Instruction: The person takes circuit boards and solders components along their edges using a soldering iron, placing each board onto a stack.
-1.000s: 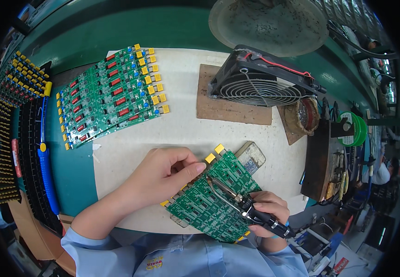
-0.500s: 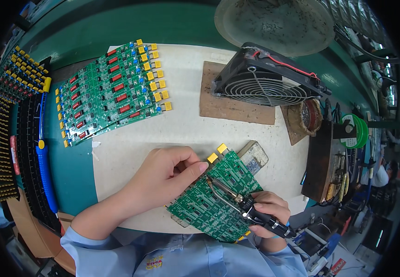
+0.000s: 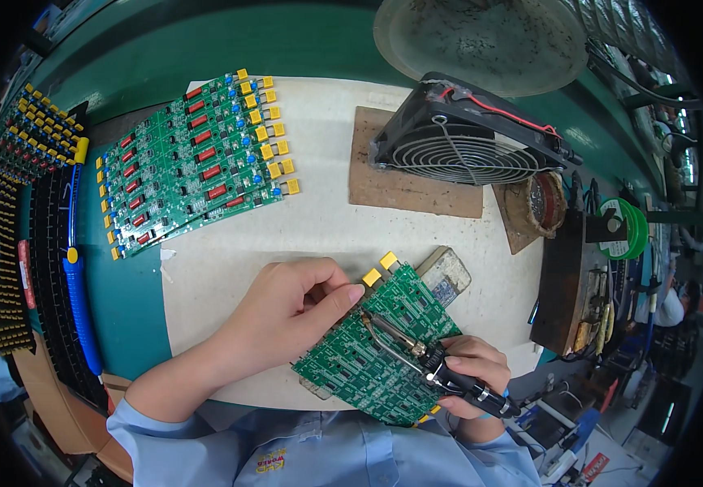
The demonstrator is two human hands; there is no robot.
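A green circuit board, solder side up, lies tilted in front of me, with two yellow parts sticking out at its far edge. A worn, pale block shows from under its far right side. My left hand is closed, thumb and forefinger pinching the board's left edge beside the yellow parts; what the other fingers do is hidden. In my right hand is a black soldering iron with a thin feed tube along its barrel. Its tip touches or nearly touches the board near my left thumb.
Finished-looking boards with red and yellow parts overlap at the back left. A fan on brown cardboard stands at the back right, below a hood. Right of it are a round container and a green spool. A blue desoldering pump lies left.
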